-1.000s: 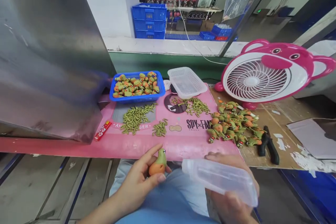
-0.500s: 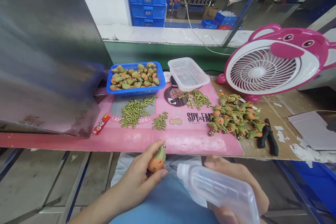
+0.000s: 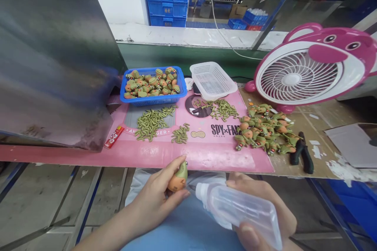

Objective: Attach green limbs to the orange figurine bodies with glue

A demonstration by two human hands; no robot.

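Observation:
My left hand [image 3: 159, 192] is closed round a small green and orange figure [image 3: 178, 178], just off the table's front edge. To its right, my right hand [image 3: 262, 200] grips a translucent squeeze bottle [image 3: 241, 206], its white cap pointing left at the figure. A narrow gap separates the bottle's tip from the figure. Beyond my hands, small green curved pieces lie in a large pile [image 3: 151, 123], a small pile [image 3: 180, 134] and another pile [image 3: 224, 110] on the pink mat [image 3: 165, 157]. Finished-looking green and orange figures [image 3: 262, 133] are heaped at the right.
A blue basket [image 3: 153, 100] full of figures stands at the back left, beside a white basket [image 3: 213, 82]. Black-handled pliers [image 3: 303, 155] and a pink fan [image 3: 294, 74] are at the right. A red packet [image 3: 114, 137] lies near a metal panel [image 3: 55, 62].
The bottle has tilted slightly and shifted a little left in my right hand. My left hand still holds the figure, now turned slightly. The view has shifted a little.

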